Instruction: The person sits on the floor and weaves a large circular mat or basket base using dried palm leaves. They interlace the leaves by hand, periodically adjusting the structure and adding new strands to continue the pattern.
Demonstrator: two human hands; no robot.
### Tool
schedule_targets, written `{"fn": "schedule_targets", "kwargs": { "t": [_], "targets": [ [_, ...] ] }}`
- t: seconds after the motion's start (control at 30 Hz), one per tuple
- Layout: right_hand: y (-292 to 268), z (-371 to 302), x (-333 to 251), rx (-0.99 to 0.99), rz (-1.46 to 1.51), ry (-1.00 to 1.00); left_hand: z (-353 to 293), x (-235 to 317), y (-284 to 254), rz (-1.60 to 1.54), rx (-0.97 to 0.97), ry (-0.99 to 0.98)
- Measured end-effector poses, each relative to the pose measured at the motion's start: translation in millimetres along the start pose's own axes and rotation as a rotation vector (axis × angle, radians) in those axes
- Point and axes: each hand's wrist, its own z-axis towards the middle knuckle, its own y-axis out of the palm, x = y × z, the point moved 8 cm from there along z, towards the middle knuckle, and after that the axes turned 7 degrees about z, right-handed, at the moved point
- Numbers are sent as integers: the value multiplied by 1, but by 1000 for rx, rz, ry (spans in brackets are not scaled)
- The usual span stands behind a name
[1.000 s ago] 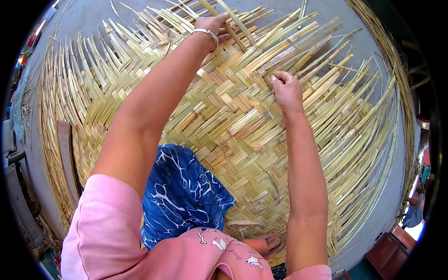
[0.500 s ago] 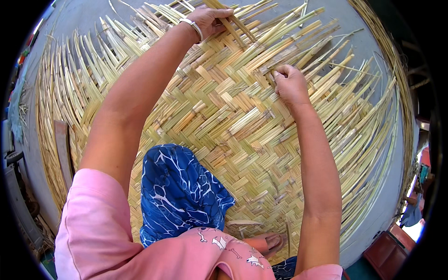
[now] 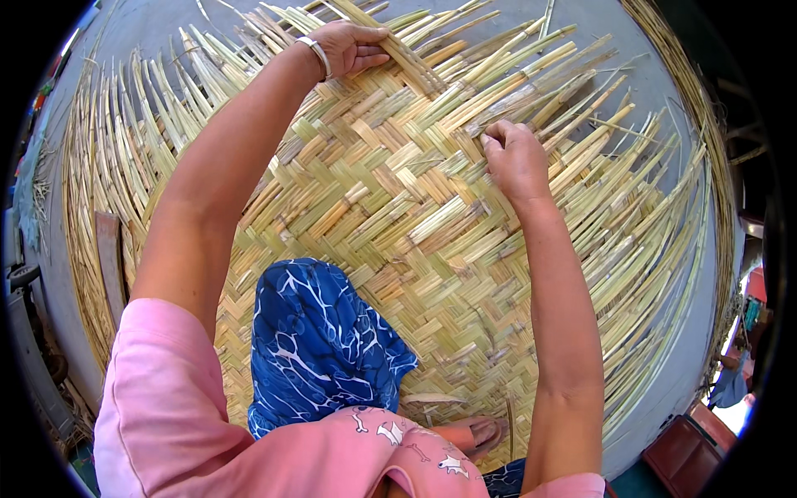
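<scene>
A large mat of split reed or cane strips, woven in a herringbone pattern, lies under both arms, its loose ends fanning out at the far side and both flanks. At the far edge my left hand, with a white band on its wrist, is closed on a few flat strips, thumb on top. These strips slant down to the right into the weave. Further right, my right hand pinches at the weave's edge, at the lower end of a greyish strip; its fingertips partly hide the contact.
My knee in blue patterned cloth and a foot in a sandal rest on the mat. A flat wooden piece lies across the strips at left. Bundled long canes curve along the right of the grey floor. A dark red chair stands lower right.
My left hand has shifted left and slightly down, and the strips in it now lie close together instead of crossing apart. My right hand has stayed nearly in place.
</scene>
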Motion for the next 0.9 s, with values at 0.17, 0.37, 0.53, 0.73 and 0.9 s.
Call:
{"fn": "schedule_targets", "kwargs": {
  "t": [0.17,0.37,0.53,0.73,0.9],
  "targets": [
    [-8,-17,-14,197,90,73,3,-5,-8,-132,207,51],
    [7,13,-84,184,95,-221,3,-8,-13,-197,164,97],
    [39,71,-104,-27,-76,-103,1,3,2,-202,-77,154],
    [55,97,-80,-181,117,77,4,15,7,-96,-65,130],
    [47,92,-85,-97,19,102,17,18,23,82,-70,49]
  ]
}}
